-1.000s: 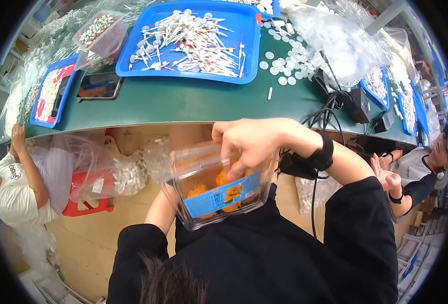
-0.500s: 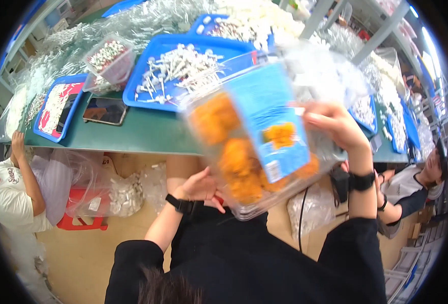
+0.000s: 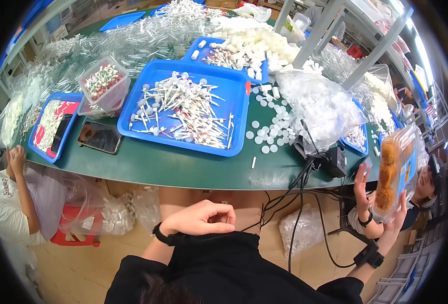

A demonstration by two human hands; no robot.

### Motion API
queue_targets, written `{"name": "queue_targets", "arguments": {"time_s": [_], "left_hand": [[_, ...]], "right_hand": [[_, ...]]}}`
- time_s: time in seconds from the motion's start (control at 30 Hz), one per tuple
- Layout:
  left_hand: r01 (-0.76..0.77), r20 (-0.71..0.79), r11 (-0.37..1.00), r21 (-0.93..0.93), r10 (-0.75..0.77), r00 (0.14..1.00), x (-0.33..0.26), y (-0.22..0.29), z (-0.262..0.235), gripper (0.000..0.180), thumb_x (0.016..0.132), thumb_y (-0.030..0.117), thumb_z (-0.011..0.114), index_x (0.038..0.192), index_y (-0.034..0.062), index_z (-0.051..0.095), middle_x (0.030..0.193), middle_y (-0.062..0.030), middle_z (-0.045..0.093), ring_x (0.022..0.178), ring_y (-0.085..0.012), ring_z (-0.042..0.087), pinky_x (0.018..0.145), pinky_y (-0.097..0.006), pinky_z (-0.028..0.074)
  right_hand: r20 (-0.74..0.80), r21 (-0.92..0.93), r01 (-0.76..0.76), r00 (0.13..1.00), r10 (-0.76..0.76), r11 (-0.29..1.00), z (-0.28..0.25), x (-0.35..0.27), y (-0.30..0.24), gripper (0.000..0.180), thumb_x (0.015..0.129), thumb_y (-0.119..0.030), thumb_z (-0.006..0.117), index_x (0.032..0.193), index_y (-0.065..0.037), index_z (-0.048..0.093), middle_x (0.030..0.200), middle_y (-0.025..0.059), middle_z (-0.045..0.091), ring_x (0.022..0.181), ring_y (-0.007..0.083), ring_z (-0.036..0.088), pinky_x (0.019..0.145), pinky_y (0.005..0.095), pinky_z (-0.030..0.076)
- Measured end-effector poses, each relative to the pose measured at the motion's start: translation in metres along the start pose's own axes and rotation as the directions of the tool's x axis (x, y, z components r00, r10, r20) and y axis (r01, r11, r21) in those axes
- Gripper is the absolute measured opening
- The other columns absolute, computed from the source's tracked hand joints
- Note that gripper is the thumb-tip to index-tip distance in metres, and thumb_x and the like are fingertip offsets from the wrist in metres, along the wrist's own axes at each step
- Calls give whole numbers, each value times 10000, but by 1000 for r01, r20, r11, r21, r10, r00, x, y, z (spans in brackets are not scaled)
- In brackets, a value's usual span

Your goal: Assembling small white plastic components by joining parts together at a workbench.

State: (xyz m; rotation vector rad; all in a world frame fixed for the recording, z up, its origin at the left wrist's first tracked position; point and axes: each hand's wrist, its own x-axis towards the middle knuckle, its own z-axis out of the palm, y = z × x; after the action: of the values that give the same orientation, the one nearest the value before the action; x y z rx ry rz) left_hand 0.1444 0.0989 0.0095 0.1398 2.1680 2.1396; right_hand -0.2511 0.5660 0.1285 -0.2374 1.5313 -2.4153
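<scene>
Nearest, the left hand (image 3: 199,219) is held above the lap, its fingers loosely curled and partly open, a dark band being worn at the wrist. By the right hand (image 3: 397,217), stretched out to the side, a clear plastic container (image 3: 397,169) is gripped at its lower part. The container is held tilted up on end, past the right part of the tabletop edge; orange pieces (image 3: 387,175) are seen through its wall. Just beside it, a co-worker's hand (image 3: 361,188) is raised with the fingers spread; whether the container is touched by it cannot be told.

Along the near part of the tabletop (image 3: 183,175), a phone (image 3: 100,137) is laid at the left, and black cables (image 3: 302,177) are bunched at the right. Behind these, a large blue tray (image 3: 234,86) is heaped with white sticks (image 3: 198,109). To its right, white discs (image 3: 272,133) are scattered beside a crumpled clear bag (image 3: 320,106). Farther back, white cylindrical pieces (image 3: 257,45) are piled, and thin clear tubes (image 3: 158,40) are spread across the left.
</scene>
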Motion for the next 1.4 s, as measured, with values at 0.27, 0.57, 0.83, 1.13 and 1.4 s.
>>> {"name": "queue_targets", "arguments": {"time_s": [0.27,0.57,0.83,1.13,1.4], "left_hand": [[-70,-212,951,300,138,968,7,61,-46,145,892,159,608,885,20,571,622,-45,560,554,-109,529,521,-255,419],[60,-141,967,249,-25,990,9,54,-56,134,890,148,584,908,16,567,611,-26,506,564,-100,440,520,-255,341],[205,-132,960,189,-182,974,8,50,-47,131,896,128,577,949,9,569,705,-38,579,641,-97,507,583,-242,407],[113,-145,958,264,-76,986,17,51,-28,249,924,217,575,1071,17,550,874,-68,647,741,-139,602,656,-263,478],[-117,-204,552,826,485,851,39,76,0,690,803,424,667,1335,56,428,1392,-207,355,1305,-393,321,1069,-480,262]], "right_hand": [[-113,10,-218,969,218,976,-70,5,-4,377,938,-352,543,1209,-90,566,1175,61,613,1078,228,585,899,409,496],[-319,-311,-294,928,192,904,-257,68,-70,430,894,-467,545,1150,-128,608,1074,62,655,926,264,631,769,429,520],[-418,-355,-239,905,75,904,-363,129,-78,389,936,-374,506,1155,-65,592,1103,61,647,921,249,630,824,426,504],[-633,-688,-262,674,-382,677,-227,136,-22,489,917,-403,502,1216,-20,551,1167,123,615,1024,294,607,889,436,477],[424,-637,641,755,-500,428,87,8,-25,259,971,-82,424,1075,64,610,854,96,644,700,128,564,796,293,491]]}}
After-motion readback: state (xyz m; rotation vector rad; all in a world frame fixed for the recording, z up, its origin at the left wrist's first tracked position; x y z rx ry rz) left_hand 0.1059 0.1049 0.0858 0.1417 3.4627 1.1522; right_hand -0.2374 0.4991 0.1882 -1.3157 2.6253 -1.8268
